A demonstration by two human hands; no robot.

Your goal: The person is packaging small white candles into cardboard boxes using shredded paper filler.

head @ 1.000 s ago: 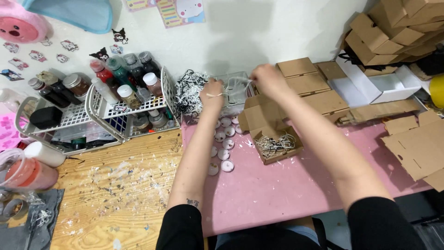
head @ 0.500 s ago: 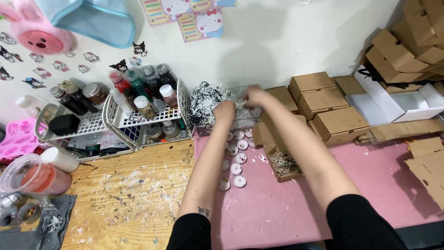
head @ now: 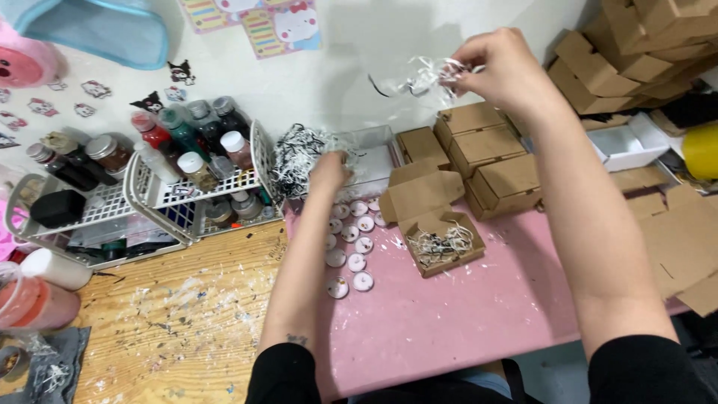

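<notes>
My right hand (head: 502,69) is raised above the table and pinches a tuft of white shredded paper (head: 420,78). My left hand (head: 329,169) rests on the black-and-white shredded paper pile (head: 295,158) in a clear container (head: 374,150) at the back. In front of it an open brown cardboard box (head: 437,228) sits on the pink mat (head: 449,314), with a little shredded paper inside. Several small round white pieces (head: 351,247) lie on the mat left of the box.
Closed brown boxes (head: 486,150) stand behind the open one, and more are stacked at the back right (head: 636,45). White wire baskets with paint bottles (head: 187,172) sit on the left. A paint-spattered wooden tabletop (head: 172,322) lies beside the mat. A white box (head: 628,146) is on the right.
My right hand has lifted up and away from the container, pulling a tuft of shredded paper with it. My left hand stays on the pile. The camera has tilted closer.
</notes>
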